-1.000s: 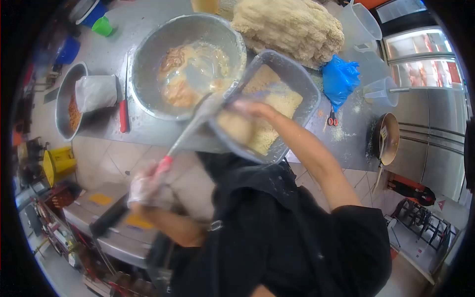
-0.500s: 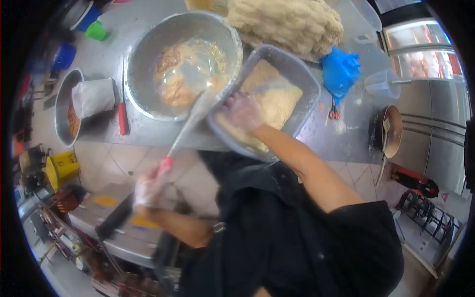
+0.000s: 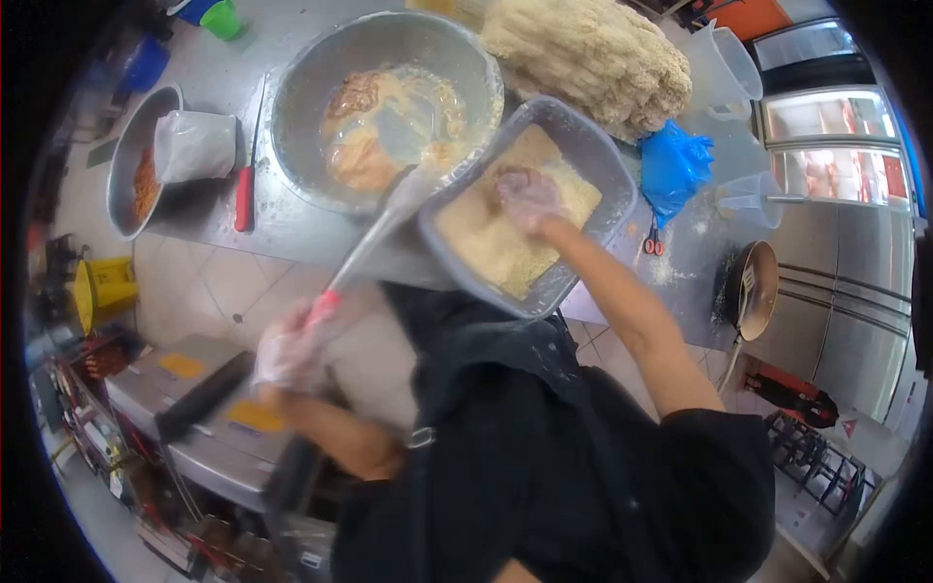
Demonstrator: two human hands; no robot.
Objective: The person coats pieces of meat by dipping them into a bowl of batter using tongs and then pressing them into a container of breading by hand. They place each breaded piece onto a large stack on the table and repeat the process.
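Observation:
My left hand, in a clear plastic glove, is closed around the red grip of a long metal utensil. Motion blurs the utensil's pale, wider end, which lies over the near right rim of a large metal bowl. Wet, beige-coated pieces and thin batter cover part of the bowl's bottom. My right hand, also gloved, rests over pale crumbs inside a grey plastic tub. Its fingers look spread, somewhat blurred, with nothing visible in them.
A big heap of crumbs stands behind the tub. To its right are a blue plastic bag, scissors and clear jugs. Left of the bowl lie a red-handled knife and another metal bowl with a white packet.
My right hand has shifted from the tub's left side toward its middle, over the crumbs. My left hand still grips the utensil at the bowl's rim. The whole view has shifted slightly.

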